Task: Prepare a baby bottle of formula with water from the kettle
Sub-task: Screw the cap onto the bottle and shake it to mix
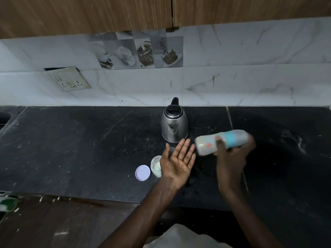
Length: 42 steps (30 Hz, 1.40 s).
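My right hand (pixel 232 154) grips the baby bottle (pixel 206 144), which lies almost horizontal and is motion-blurred, with its blue collar and cap to the right. My left hand (pixel 179 160) is held open, palm up, just left of the bottle's base and apart from it. The steel kettle (pixel 174 126) stands upright behind both hands, lid closed, spout toward me. A small open formula container (pixel 155 166) with pale powder sits on the black counter (pixel 80 144), partly hidden by my left hand. Its lilac lid (pixel 142 172) lies flat beside it.
A tiled wall with a socket plate (pixel 69 81) rises behind the counter, under wooden cabinets (pixel 89 13). A sink edge (pixel 4 117) shows at the far left. The counter's front edge runs below my forearms.
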Tool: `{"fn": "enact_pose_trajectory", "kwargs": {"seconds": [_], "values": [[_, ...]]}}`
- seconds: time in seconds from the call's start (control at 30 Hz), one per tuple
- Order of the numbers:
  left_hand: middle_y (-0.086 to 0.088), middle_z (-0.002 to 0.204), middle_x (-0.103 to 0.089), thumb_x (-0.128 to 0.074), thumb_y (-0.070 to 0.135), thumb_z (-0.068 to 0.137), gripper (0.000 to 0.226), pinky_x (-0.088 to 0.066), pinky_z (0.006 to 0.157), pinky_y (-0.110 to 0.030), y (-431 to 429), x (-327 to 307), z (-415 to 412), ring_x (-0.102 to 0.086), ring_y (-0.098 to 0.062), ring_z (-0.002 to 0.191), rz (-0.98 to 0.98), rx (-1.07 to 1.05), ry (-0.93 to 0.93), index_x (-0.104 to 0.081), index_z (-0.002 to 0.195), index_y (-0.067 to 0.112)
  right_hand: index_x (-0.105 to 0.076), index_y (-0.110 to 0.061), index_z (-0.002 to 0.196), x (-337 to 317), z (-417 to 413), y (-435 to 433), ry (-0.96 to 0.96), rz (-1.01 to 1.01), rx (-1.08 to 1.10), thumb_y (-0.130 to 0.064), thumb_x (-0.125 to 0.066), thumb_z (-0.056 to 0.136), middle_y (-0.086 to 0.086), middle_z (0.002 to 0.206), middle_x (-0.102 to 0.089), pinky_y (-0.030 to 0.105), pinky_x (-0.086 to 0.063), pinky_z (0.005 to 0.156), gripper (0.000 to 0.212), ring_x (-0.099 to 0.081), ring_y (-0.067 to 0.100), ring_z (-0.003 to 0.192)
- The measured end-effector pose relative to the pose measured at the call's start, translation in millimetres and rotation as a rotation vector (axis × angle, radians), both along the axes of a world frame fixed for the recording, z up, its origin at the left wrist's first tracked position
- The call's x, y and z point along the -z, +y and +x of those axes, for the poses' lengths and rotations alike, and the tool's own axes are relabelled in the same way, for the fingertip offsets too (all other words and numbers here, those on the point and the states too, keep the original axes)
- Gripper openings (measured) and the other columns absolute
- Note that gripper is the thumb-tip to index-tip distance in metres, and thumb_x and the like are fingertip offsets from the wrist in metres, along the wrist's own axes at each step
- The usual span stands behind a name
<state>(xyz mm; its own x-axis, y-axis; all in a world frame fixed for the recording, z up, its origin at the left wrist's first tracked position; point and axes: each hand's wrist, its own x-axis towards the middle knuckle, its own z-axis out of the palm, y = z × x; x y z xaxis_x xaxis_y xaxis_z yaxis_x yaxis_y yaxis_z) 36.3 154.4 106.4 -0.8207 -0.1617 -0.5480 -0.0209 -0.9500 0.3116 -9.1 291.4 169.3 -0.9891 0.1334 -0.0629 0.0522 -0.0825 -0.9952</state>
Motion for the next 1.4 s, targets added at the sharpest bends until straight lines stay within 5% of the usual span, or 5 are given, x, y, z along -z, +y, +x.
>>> {"fn": "enact_pose_trajectory", "kwargs": {"seconds": [0.37,0.5,1.0,1.1,1.4], "values": [[-0.013,0.141,-0.067,-0.048,0.058,0.102,0.066,-0.046,0.113,-0.050,5,-4,3,-0.066,-0.031,0.129,-0.044,0.043,0.034,-0.065,0.138,0.005,-0.049,-0.030,0.139,14,4,1,-0.082,0.018,-0.233,-0.018,-0.084,0.087,-0.007,0.116,-0.073,0.046,-0.066,0.074,0.064,-0.077,0.015,0.102],[-0.007,0.144,-0.066,-0.046,0.060,0.102,0.066,-0.042,0.115,-0.041,-1,-2,5,-0.060,-0.028,0.136,-0.074,0.045,0.022,-0.062,0.142,0.010,-0.038,-0.025,0.146,6,-11,8,-0.040,-0.146,0.084,-0.022,-0.078,0.094,-0.006,0.125,-0.066,0.035,-0.065,0.074,0.066,-0.074,0.018,0.111],[-0.018,0.144,-0.064,-0.054,0.055,0.100,0.065,-0.044,0.116,-0.049,7,-5,10,-0.055,-0.038,0.139,0.020,0.037,0.038,-0.061,0.142,0.006,-0.038,-0.043,0.130,23,9,2,0.005,0.254,-0.612,-0.034,-0.094,0.076,-0.005,0.115,-0.072,0.047,-0.065,0.080,0.078,-0.078,0.018,0.094],[-0.020,0.149,-0.059,-0.060,0.055,0.096,0.068,-0.061,0.092,-0.044,0,-4,17,-0.063,-0.037,0.125,0.068,0.059,0.054,-0.059,0.147,0.010,-0.035,-0.039,0.132,12,-2,9,0.021,0.257,-0.811,-0.026,-0.095,0.074,-0.011,0.119,-0.072,0.052,-0.063,0.089,0.084,-0.078,0.022,0.099],[-0.012,0.142,-0.067,-0.051,0.060,0.099,0.064,-0.051,0.104,-0.044,-2,-6,12,-0.054,-0.032,0.141,0.026,0.039,0.017,-0.068,0.136,0.011,-0.045,-0.053,0.140,-30,-20,24,0.312,0.301,-0.588,-0.017,-0.088,0.082,-0.031,0.120,-0.065,0.022,-0.060,0.088,0.081,-0.070,0.000,0.107]]}}
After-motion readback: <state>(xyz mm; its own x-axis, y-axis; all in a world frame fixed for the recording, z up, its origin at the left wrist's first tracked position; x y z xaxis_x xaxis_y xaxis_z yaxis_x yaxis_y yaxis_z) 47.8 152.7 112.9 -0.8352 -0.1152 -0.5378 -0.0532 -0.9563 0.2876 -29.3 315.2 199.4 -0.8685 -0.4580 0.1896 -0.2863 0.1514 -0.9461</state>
